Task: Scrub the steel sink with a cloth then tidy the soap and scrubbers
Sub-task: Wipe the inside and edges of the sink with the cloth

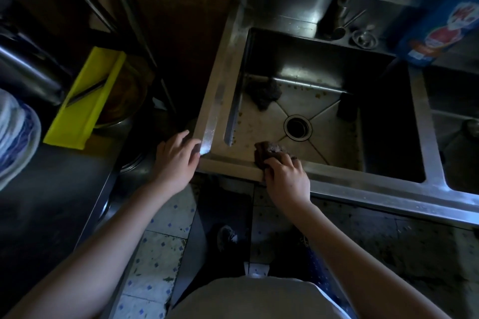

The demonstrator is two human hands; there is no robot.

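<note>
With your right hand [286, 179] curled round the cloth [269, 151] on the sink's [363, 187] front rim near its left corner, and your left hand [178, 158] braced loose-fingered on that corner, press flat and rub in overlapping strokes along the rim.

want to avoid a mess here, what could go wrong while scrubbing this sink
1. The drain looks open, so the cloth gripped by the right hand may sweep the brown specks into it and clog it.
2. The blue soap pack stands at the basin's back right corner; a wide stroke could knock it in.
3. The left hand rests on the sink at its steel corner and might slip if that gets wet.
</note>
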